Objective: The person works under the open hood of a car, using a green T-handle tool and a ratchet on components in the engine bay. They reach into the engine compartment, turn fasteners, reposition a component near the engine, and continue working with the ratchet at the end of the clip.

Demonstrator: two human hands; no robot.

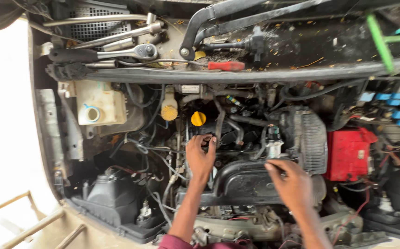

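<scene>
I look down into an open car engine bay. My left hand (200, 156) reaches into the middle of the engine, fingers curled down among hoses just below a yellow round cap (198, 118); what it grips is hidden. My right hand (290, 179) rests on the top edge of a black plastic intake duct (241, 182), fingertips beside a small silver and black fitting (274, 143). It does not clearly hold anything.
A ratchet wrench (117, 53), a long metal bar and a red-handled tool (226, 66) lie on the cowl ledge at the back. A white fluid reservoir (99, 106) sits at left, a red battery cover (350, 154) at right, a ribbed black housing (310, 138) between.
</scene>
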